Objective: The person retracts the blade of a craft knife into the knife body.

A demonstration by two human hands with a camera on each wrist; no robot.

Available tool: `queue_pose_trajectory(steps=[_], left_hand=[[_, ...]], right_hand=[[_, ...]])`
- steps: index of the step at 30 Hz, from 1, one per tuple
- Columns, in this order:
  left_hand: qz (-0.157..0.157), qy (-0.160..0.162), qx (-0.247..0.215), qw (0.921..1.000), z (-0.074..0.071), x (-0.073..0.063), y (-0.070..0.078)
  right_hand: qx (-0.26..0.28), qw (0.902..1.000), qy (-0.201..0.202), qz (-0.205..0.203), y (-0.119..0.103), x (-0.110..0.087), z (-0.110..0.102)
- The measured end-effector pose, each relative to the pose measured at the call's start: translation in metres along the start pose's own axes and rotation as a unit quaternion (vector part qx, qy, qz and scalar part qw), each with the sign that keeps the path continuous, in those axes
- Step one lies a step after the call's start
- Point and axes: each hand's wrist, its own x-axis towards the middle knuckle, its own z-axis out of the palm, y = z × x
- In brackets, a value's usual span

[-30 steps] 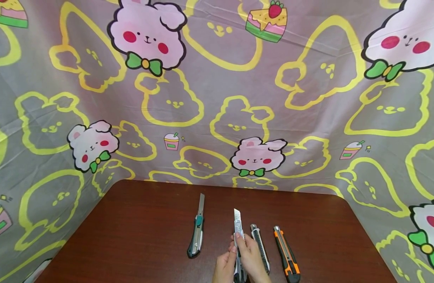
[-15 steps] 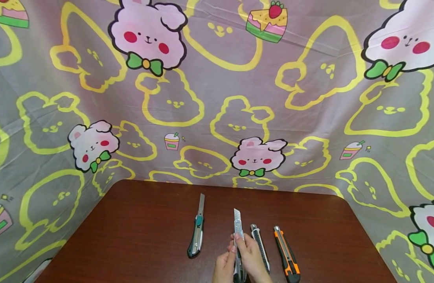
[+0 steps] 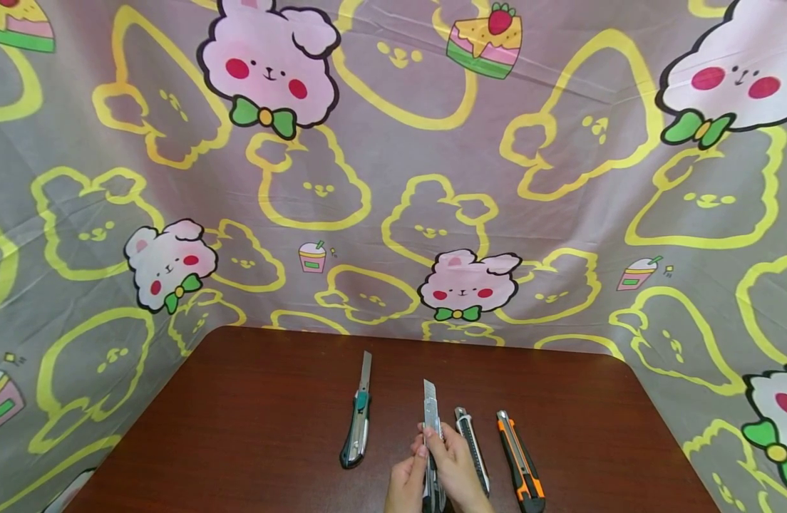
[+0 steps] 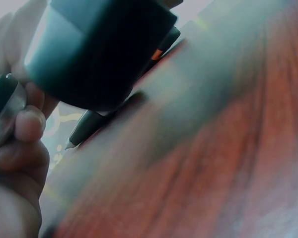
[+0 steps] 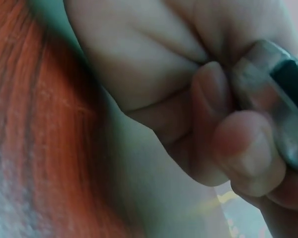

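Both hands hold a silver and black snap-off utility knife, blade extended and pointing toward the back of the table. My right hand grips it from the right, thumb along the top of the body. From the left, my left hand pinches the handle lower down. The left wrist view has the dark handle end large beside the curled left fingers. In the right wrist view, the right hand's fingers curl at the knife's metal body. The palms hide part of the handle.
On the brown table, a teal and black utility knife with its blade out lies to the left. A grey and black utility knife and an orange and black one lie to the right. Patterned cloth hangs behind the table.
The blade and front of the held knife catch the light differently, as if slightly tilted. Both hands keep their grip in nearly the same place; the other knives have not moved.
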Motion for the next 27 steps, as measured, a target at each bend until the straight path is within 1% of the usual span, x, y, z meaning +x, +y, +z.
queue_pose_trajectory(steps=[6,9,12,14,18,20,23,25,27], left_hand=[[-0.032,0.004,0.022,0.9992,0.000,-0.001,0.004],[-0.044,0.002,0.026,0.9987,0.000,-0.002,0.009],[-0.053,0.000,0.025,0.9983,0.000,-0.002,0.010],[-0.051,0.000,0.023,0.9984,-0.001,-0.001,0.008],[-0.033,-0.003,0.008,0.9994,-0.002,0.001,0.001],[-0.029,-0.007,-0.009,0.9995,-0.002,0.001,-0.001],[-0.052,-0.020,-0.045,0.9974,-0.003,0.002,-0.001],[-0.070,-0.038,-0.082,0.9934,-0.004,0.002,0.000],[-0.075,-0.058,-0.118,0.9885,-0.004,0.002,0.001]], right_hand=[[0.008,0.9999,-0.006,0.007,-0.001,0.000,-0.001],[0.012,0.9998,-0.014,0.009,-0.002,-0.001,-0.001],[0.014,0.9996,-0.024,0.007,-0.003,-0.001,-0.002],[0.015,0.9994,-0.030,0.005,-0.003,-0.001,-0.003],[0.017,0.9992,-0.037,0.003,-0.002,0.000,-0.004],[0.015,0.9992,-0.036,0.004,-0.002,0.001,-0.004],[0.006,0.9996,-0.025,0.007,0.000,0.001,-0.003],[0.002,0.9997,-0.015,0.017,0.000,0.002,-0.003],[0.006,0.9994,-0.007,0.032,0.001,0.003,-0.004]])
